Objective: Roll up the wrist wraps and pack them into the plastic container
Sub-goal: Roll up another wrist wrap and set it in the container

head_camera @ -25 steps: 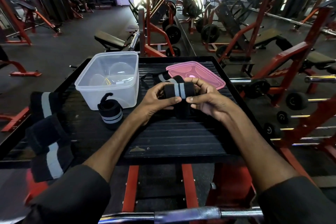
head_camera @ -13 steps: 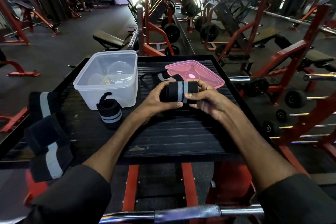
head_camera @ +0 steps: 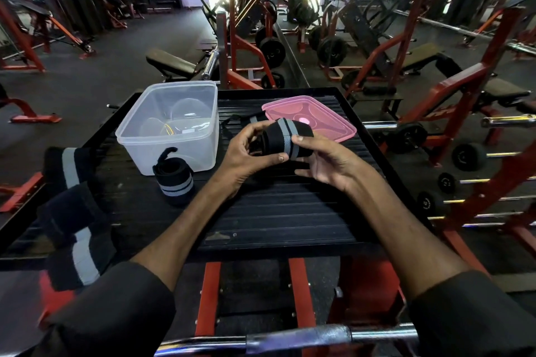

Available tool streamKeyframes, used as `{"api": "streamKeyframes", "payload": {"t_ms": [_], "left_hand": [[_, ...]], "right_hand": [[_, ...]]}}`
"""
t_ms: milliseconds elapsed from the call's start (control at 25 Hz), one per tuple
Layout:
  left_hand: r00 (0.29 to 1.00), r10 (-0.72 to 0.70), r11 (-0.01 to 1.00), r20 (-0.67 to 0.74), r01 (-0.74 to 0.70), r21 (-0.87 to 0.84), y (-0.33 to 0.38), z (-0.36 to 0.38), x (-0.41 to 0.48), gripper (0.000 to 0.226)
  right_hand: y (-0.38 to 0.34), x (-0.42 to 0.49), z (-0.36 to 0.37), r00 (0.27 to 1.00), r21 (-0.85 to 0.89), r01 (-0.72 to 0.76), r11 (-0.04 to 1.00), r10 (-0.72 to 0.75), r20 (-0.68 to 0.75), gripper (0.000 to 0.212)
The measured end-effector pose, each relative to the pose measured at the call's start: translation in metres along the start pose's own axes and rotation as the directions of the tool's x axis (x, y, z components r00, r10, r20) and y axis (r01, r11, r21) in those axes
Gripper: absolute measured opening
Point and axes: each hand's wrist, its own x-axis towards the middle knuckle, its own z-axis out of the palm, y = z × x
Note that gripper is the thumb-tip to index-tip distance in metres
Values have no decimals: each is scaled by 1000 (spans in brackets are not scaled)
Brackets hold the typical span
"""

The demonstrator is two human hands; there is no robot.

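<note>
Both hands hold a black wrist wrap with a grey stripe (head_camera: 285, 138), rolled into a thick cylinder above the black ribbed platform (head_camera: 278, 211). My left hand (head_camera: 249, 153) grips its left end with thumb and fingers. My right hand (head_camera: 322, 159) supports its right side, thumb on the stripe. A clear plastic container (head_camera: 171, 124) stands open at the back left. A rolled wrap (head_camera: 173, 180) with a loop stands in front of it. Another unrolled wrap (head_camera: 246, 120) lies behind my hands, partly hidden.
A pink lid (head_camera: 316, 117) lies at the back right of the platform. More black-and-grey wraps (head_camera: 72, 203) drape over the platform's left edge. A steel bar (head_camera: 290, 338) crosses near my body. Red gym racks, benches and weight plates surround the platform.
The roll has tilted and turned between my hands, its grey stripe now slanting. My right hand has dropped lower and opened beneath the roll's right end.
</note>
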Motion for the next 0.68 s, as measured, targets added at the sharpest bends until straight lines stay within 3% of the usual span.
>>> {"api": "streamKeyframes", "payload": {"t_ms": [120,240,320,400,480,520,600,680], "left_hand": [[999,-8,999,40,6,48,-1,-1,-1,66],[994,-65,997,93,68,-37,6,-12,-5,54],[997,-70,990,-25,66,-126,10,-20,-7,46],[983,-95,984,-157,68,-166,13,-25,-11,42],[971,-105,988,-213,78,-135,13,-23,-17,43],[969,-100,991,-225,77,-107,11,-21,-21,43],[972,-50,999,-229,47,-19,10,-16,-28,44],[975,19,998,-222,-5,65,13,-12,-35,42]], "right_hand": [[4,1,9,992,-67,65,996,-72,-103,31],[3,1,16,938,-200,235,951,-276,-209,41],[-3,3,18,871,-404,358,842,-457,-179,43],[-7,5,19,839,-747,303,592,-537,-86,50],[-1,8,22,908,-968,160,194,-414,67,63],[4,9,25,945,-989,124,80,-314,93,66],[11,14,23,975,-995,80,60,-214,65,73],[11,16,19,978,-983,87,160,-202,54,79]]}}
